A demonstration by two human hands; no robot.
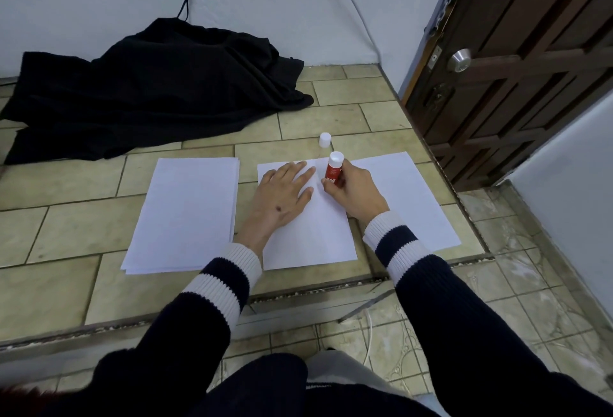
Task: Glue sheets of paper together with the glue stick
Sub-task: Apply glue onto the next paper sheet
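Note:
A white sheet of paper (315, 237) lies on the tiled floor in front of me. My left hand (282, 194) rests flat on its upper part with the fingers spread. My right hand (355, 193) grips a red glue stick (333, 169) with a white end, held over the sheet's upper right part. Its white cap (325, 139) stands on the tiles just beyond the sheet. A stack of white sheets (185, 214) lies to the left. Another sheet (411, 197) lies to the right, partly under the middle one and my right wrist.
A heap of black cloth (159, 88) lies at the back left against the wall, with a black cable hanging above it. A brown wooden door (517, 62) stands at the right. A metal floor rail (298, 297) runs between me and the papers.

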